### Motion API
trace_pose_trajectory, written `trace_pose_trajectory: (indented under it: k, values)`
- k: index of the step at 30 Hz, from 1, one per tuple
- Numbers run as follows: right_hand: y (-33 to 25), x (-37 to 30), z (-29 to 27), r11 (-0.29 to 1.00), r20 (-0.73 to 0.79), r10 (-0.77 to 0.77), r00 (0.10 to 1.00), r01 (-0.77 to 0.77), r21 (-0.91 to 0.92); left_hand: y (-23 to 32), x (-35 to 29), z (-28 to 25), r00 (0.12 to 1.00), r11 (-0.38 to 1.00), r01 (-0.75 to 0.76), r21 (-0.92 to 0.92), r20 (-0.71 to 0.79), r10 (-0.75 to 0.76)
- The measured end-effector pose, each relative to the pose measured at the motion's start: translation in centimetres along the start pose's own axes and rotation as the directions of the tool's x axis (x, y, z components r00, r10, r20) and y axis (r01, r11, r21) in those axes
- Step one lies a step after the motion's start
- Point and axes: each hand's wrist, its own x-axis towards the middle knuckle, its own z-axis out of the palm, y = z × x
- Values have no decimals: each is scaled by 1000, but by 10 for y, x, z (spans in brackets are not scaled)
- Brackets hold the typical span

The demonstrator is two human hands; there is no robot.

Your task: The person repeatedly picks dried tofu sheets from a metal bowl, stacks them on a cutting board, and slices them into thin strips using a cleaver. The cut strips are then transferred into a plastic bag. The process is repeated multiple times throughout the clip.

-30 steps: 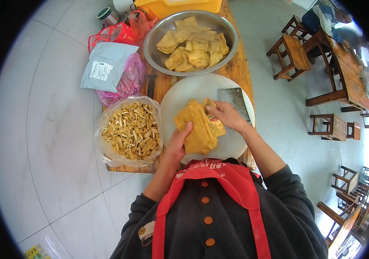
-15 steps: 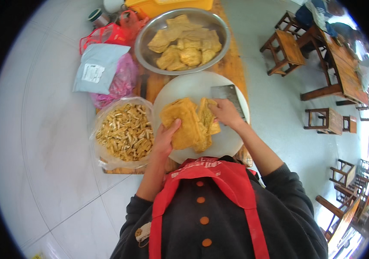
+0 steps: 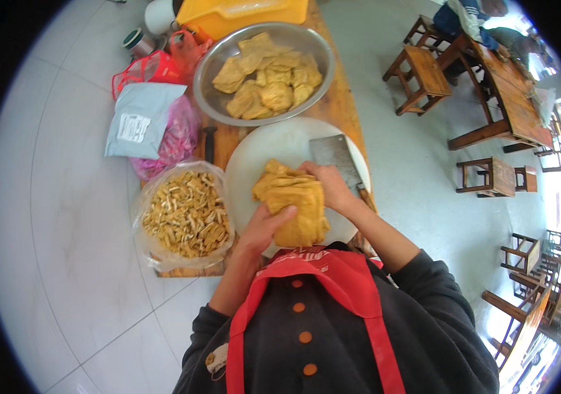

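Note:
A stack of golden-brown tofu sheets (image 3: 301, 213) is held over the round white cutting board (image 3: 247, 148). My left hand (image 3: 266, 226) grips its left side, thumb across the top sheet. At the stack's upper right edge is my right hand (image 3: 328, 182), fingers closed on the sheets and partly hidden behind them. A cleaver (image 3: 334, 157) lies flat on the board's right side, its wooden handle toward me. Cut tofu strips (image 3: 187, 213) fill a clear plastic bag left of the board. Beyond the board, a steel basin (image 3: 199, 88) holds more tofu pieces.
On the wooden table (image 3: 343, 98), a dark-handled tool (image 3: 209, 143) lies left of the board. Further left are a grey parcel (image 3: 139, 121), a pink bag (image 3: 178, 128) and red bags (image 3: 185, 52). A yellow crate (image 3: 244, 16) stands behind. Stools (image 3: 428, 69) and another table are at right, with people.
The tofu sheets have been gathered and turned into a neater stack, nearer to me. My right hand has moved slightly left and down onto the stack's edge. The view has shifted a little.

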Motion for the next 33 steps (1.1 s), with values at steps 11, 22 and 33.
trace_pose_trajectory:
  k: [11,22,33]
  values:
    - [-7,15,-2,958,-206,282,937,-287,7,12,5,-9,1000,997,-24,-77,-8,23]
    - [-16,13,7,662,261,214,941,-336,670,9,15,-20,977,978,-121,168,-155,147]
    - [-4,50,6,871,218,295,930,-356,338,14,15,-70,963,998,-13,-61,-270,-4]
